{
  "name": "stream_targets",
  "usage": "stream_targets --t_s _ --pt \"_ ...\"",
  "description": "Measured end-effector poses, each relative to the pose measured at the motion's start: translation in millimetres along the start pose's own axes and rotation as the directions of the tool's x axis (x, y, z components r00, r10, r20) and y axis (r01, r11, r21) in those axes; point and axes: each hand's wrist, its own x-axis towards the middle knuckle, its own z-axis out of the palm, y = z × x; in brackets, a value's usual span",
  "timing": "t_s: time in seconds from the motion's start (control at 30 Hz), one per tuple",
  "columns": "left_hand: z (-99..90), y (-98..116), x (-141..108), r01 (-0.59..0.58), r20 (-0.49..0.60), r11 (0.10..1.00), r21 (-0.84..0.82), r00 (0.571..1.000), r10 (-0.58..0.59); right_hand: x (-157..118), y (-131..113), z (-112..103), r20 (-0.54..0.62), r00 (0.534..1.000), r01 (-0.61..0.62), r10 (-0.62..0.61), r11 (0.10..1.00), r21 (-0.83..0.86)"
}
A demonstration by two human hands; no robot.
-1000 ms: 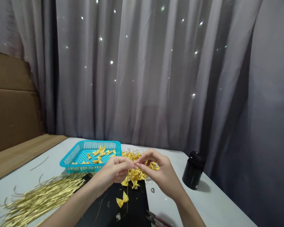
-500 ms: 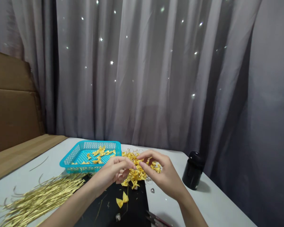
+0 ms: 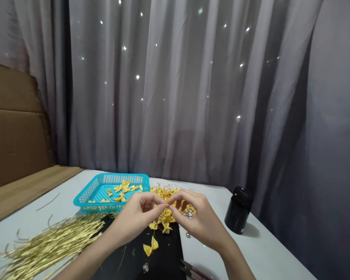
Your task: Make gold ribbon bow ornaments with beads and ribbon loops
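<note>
My left hand and my right hand meet over the dark mat, both pinched, fingertips nearly touching. Whatever lies between them is too small to make out. Behind the fingers is a heap of yellow ribbon bows with thin gold wire loops, partly hidden by my hands. A single yellow bow lies on the black mat below my hands, and nearer me sits a small silvery heart-shaped bead. Another silvery bead rests under my right wrist.
A blue plastic basket with several yellow bows stands back left. Gold twist ties are bundled at the left. A black jar stands at the right, and dark-bladed snips lie at the front edge. Cardboard rises far left.
My hands have come together, and their fingertips now meet where a gap was before. The left hand has turned so its thumb and index finger show more. The bow on the mat stays put.
</note>
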Motion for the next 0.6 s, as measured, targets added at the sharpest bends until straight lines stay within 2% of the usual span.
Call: stream_targets --t_s 0.6 --pt "1.5 0.0 -1.9 -0.02 -0.017 1.0 0.01 1.0 0.02 -0.6 -0.3 -2.2 -0.029 0.999 0.027 -0.027 1.0 0.001"
